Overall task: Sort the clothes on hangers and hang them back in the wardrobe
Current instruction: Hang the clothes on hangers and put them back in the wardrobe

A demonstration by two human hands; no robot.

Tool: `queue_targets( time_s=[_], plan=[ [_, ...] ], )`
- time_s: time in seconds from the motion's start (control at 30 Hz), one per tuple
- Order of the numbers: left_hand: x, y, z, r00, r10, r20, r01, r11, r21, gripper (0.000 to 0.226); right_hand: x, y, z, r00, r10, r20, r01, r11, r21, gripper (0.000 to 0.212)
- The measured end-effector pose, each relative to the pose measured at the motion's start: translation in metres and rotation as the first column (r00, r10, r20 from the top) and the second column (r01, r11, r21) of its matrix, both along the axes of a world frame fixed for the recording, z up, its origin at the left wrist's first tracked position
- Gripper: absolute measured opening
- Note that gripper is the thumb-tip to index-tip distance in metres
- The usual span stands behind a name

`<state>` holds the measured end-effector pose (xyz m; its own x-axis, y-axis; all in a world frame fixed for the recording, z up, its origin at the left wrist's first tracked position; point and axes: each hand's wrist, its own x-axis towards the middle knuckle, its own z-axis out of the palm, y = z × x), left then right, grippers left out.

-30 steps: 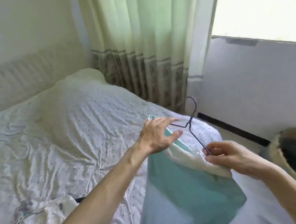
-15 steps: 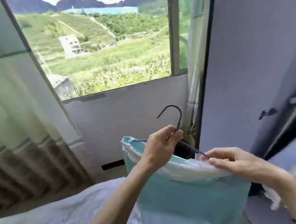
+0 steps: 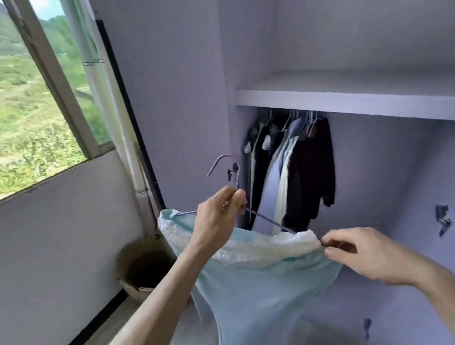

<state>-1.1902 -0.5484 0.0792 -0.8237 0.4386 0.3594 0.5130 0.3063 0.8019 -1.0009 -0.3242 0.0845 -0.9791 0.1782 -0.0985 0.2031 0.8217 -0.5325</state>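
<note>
A light blue garment (image 3: 258,286) with a white lace waistband hangs on a thin purple wire hanger (image 3: 236,177). My left hand (image 3: 216,219) grips the hanger at its neck, just under the hook. My right hand (image 3: 361,254) pinches the hanger's right end together with the garment's edge. Both are held in front of the open wardrobe (image 3: 350,96), whose rail carries several dark and pale clothes (image 3: 296,173) on hangers at its left end. The rail itself is hidden under the shelf.
A round woven basket (image 3: 144,267) stands on the floor by the wall under the window (image 3: 14,106). A pale curtain (image 3: 98,73) hangs beside the wardrobe's side panel. Right of the hung clothes the wardrobe space holds nothing visible.
The view has swung right from the bed, past the window, to the open wardrobe. Both hands kept their hold on the hanger and garment and carried them toward the wardrobe.
</note>
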Motion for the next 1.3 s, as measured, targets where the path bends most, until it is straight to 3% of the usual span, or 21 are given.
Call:
queue_targets(
  time_s=[0.13,0.27,0.4,0.53,0.73,0.9,1.07,1.3],
  plan=[
    [0.003,0.045,0.001,0.993,-0.112,-0.048,0.109,0.993,-0.056,0.033,0.03,0.008,0.005,0.994,0.012,0.108,-0.008,0.999,-0.042,0.027],
    [0.005,0.085,0.005,0.976,-0.171,-0.135,0.143,0.971,-0.194,0.04,0.045,-0.004,0.015,0.969,0.118,0.217,-0.025,0.92,-0.391,0.022],
    [0.011,0.11,0.01,0.979,-0.201,-0.039,0.185,0.951,-0.246,0.037,0.042,-0.015,0.012,0.979,0.12,0.163,0.011,0.772,-0.636,0.012],
    [0.011,0.121,0.013,0.971,-0.235,0.049,0.24,0.931,-0.274,0.035,0.034,-0.026,-0.004,0.996,0.044,0.08,0.031,0.655,-0.755,0.015],
    [-0.011,0.123,0.014,0.919,-0.378,0.109,0.373,0.75,-0.545,0.049,0.024,-0.021,-0.032,0.993,-0.106,0.045,0.096,0.542,-0.835,0.023],
    [-0.05,0.104,0.001,0.959,-0.279,-0.057,0.152,0.67,-0.727,0.059,-0.005,0.004,-0.046,0.962,-0.27,0.045,0.169,0.457,-0.873,0.024],
    [-0.105,0.085,-0.007,0.97,-0.204,-0.133,0.004,0.559,-0.829,0.066,-0.061,0.05,-0.062,0.893,-0.449,0.032,0.226,0.385,-0.895,0.012],
    [-0.206,0.089,-0.01,0.958,-0.108,-0.266,-0.207,0.382,-0.9,0.071,-0.154,0.142,-0.088,0.805,-0.593,-0.018,0.349,0.497,-0.794,0.019]
  ],
)
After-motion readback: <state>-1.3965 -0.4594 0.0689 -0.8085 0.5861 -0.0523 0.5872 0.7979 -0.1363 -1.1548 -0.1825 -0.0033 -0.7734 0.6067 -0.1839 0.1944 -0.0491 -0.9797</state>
